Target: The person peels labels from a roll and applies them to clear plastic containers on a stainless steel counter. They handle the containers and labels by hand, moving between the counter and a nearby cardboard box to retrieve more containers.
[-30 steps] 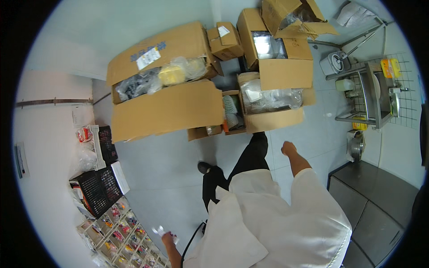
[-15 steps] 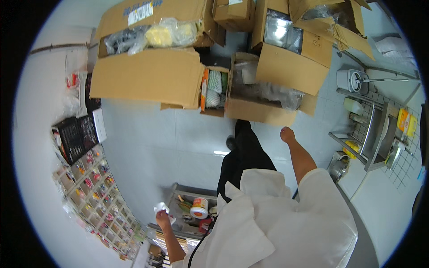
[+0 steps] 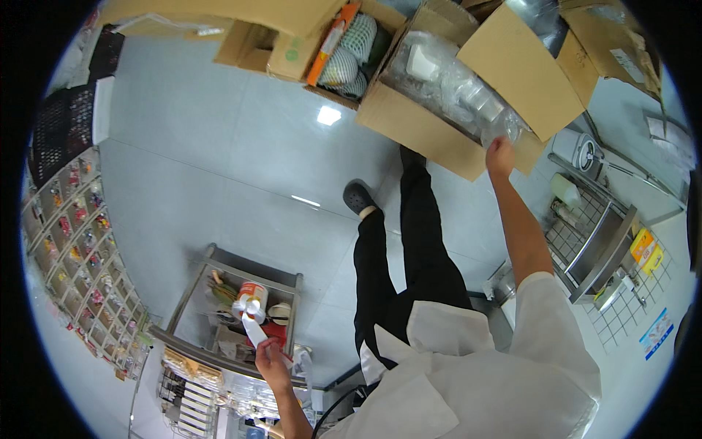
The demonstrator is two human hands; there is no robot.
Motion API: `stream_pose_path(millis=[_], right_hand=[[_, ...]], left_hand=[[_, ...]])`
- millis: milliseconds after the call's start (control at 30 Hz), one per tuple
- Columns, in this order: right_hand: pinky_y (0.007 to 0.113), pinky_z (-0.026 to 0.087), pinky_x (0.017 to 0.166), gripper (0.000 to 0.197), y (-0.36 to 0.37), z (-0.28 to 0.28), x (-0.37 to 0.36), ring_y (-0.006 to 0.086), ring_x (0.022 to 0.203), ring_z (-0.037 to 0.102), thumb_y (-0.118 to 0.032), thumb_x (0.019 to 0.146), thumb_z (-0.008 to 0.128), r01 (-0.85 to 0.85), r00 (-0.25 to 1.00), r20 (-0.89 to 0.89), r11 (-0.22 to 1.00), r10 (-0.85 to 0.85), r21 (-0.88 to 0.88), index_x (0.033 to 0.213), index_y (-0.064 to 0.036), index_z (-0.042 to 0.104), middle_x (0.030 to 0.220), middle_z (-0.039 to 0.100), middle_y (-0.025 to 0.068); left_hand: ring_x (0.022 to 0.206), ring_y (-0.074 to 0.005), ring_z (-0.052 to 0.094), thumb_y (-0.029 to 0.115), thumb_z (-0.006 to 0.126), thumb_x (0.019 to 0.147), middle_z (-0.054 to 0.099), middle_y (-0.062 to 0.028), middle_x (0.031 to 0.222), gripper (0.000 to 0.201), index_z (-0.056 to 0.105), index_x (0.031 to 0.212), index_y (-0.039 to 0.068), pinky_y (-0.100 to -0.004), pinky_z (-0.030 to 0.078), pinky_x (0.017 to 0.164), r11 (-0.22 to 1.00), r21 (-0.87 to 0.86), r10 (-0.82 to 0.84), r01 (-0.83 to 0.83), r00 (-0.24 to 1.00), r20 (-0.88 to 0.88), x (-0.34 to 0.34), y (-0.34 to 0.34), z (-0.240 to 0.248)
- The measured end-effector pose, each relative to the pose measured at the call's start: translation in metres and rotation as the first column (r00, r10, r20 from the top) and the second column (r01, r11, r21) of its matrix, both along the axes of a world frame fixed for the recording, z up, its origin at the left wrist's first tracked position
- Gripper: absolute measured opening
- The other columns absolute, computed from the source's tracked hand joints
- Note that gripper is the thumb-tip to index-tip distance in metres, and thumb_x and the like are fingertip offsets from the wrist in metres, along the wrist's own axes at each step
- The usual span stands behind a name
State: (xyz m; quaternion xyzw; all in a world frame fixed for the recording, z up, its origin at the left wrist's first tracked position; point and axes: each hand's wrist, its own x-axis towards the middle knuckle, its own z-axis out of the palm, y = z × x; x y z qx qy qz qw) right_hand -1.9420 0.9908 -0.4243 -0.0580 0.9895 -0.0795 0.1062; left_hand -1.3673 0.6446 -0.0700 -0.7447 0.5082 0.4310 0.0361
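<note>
My left hand (image 3: 273,366) is closed around the lower end of a white strip (image 3: 253,329), perhaps paper or ribbon; its upper end is bunched. Behind the strip, on a grey-framed shelf cart (image 3: 191,289), stands a white tub with an orange-red label (image 3: 253,293). My right hand (image 3: 500,156) is a loose fist, with nothing visible in it. It overlaps the corner of an open cardboard box (image 3: 417,128) filled with clear plastic-wrapped pieces (image 3: 457,91). Whether it touches the box or the plastic, I cannot tell.
A smaller box (image 3: 318,62) holds round items in foam netting. Other cartons line the far side. On the left are a black perforated crate (image 3: 62,132) and a rack of small colourful items (image 3: 80,256). A metal sink (image 3: 603,252) and a white mop bucket (image 3: 578,151) stand right.
The boxes appear nearer and turned in view. My right hand has come up over the open box's corner. My left hand stays closed on the white strip, now beside the shelf cart.
</note>
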Motion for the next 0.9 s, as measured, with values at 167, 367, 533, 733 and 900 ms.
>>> stream_pose_path(millis=[167,367,533,733,900], right_hand=[[0.045,0.049,0.089,0.031,0.019,-0.063,-0.068,0.0341,0.101,0.064,-0.023,0.09,0.065,0.417,0.881,-0.21,0.905,-0.424,-0.08,0.106,0.0043,0.065,0.108,0.067,0.02],[0.037,0.049,0.075,0.034,0.118,-0.122,-0.122,0.0196,0.082,0.06,-0.019,0.097,0.05,0.781,0.619,0.621,0.3,-0.48,-0.548,0.124,0.0008,0.055,0.115,0.063,0.0134],[0.037,0.049,0.075,0.039,0.153,-0.068,-0.116,0.0201,0.072,0.051,-0.017,0.097,0.042,0.794,0.575,0.807,-0.144,-0.132,-0.59,0.131,-0.0033,0.055,0.115,0.062,0.008],[0.045,0.046,0.097,0.055,0.067,-0.055,-0.102,0.0312,0.111,0.057,-0.016,0.089,0.057,0.808,0.544,0.838,0.297,-0.044,-0.508,0.142,-0.006,0.049,0.129,0.058,0.0153],[0.049,0.042,0.109,0.076,0.04,-0.151,-0.134,0.0383,0.134,0.047,-0.021,0.081,0.071,-0.654,0.747,-0.027,0.742,0.664,0.145,0.151,-0.0122,0.043,0.145,0.05,0.0218]], left_hand=[[0.055,-0.0106,0.052,0.011,0.057,0.098,0.056,-0.0028,0.076,0.012,0.064,0.101,0.003,-0.0273,0.047,0.048,0.971,0.129,0.187,-0.201,0.975,0.118,0.032,0.039,-0.039],[0.053,-0.0125,0.053,0.01,0.057,0.097,0.055,-0.0038,0.074,0.012,0.065,0.1,0.002,-0.0281,0.048,0.046,0.948,0.212,0.175,-0.237,0.945,0.277,0.041,0.1,-0.079],[0.053,-0.0129,0.053,0.011,0.057,0.097,0.054,-0.0042,0.074,0.012,0.065,0.099,0.002,-0.0291,0.048,0.045,0.94,0.251,0.169,-0.232,0.954,0.249,0.035,0.115,-0.069],[0.054,-0.0128,0.054,0.012,0.058,0.097,0.055,-0.0041,0.073,0.011,0.066,0.1,0.004,-0.0291,0.049,0.043,0.955,0.261,0.058,-0.14,0.952,0.3,0.022,0.121,-0.072],[0.057,-0.0108,0.053,0.012,0.058,0.098,0.055,-0.0031,0.072,0.011,0.066,0.098,0.005,-0.0281,0.051,0.046,0.956,0.233,0.078,-0.176,0.923,0.378,0.002,0.123,-0.073]])
